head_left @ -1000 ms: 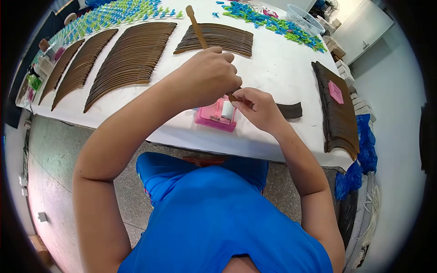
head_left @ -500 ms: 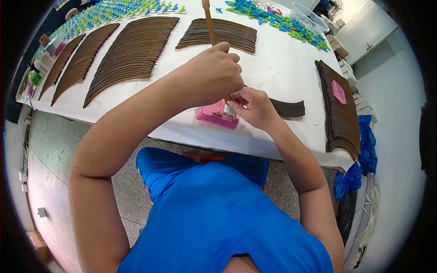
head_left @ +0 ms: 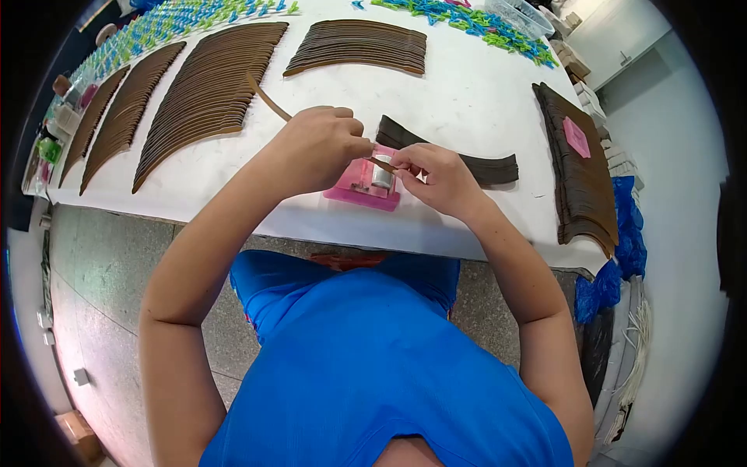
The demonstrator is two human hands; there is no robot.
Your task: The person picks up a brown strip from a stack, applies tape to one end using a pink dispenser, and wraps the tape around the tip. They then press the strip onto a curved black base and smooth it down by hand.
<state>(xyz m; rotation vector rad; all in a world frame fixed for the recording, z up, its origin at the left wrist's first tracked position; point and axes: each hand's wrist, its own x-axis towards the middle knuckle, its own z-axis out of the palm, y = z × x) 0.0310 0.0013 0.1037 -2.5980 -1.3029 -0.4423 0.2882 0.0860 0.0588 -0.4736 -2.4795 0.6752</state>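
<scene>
Over a pink dispenser [head_left: 362,201] on the white counter [head_left: 475,93], a brown strip [head_left: 383,164] is pinched in the right hand [head_left: 437,177] and clasped in the left hand [head_left: 320,148]. Dark strips [head_left: 494,170] are partly hidden by the right hand; beyond, 4 brown rows [head_left: 210,93] and blue and green pieces [head_left: 502,40] are spread.
</scene>
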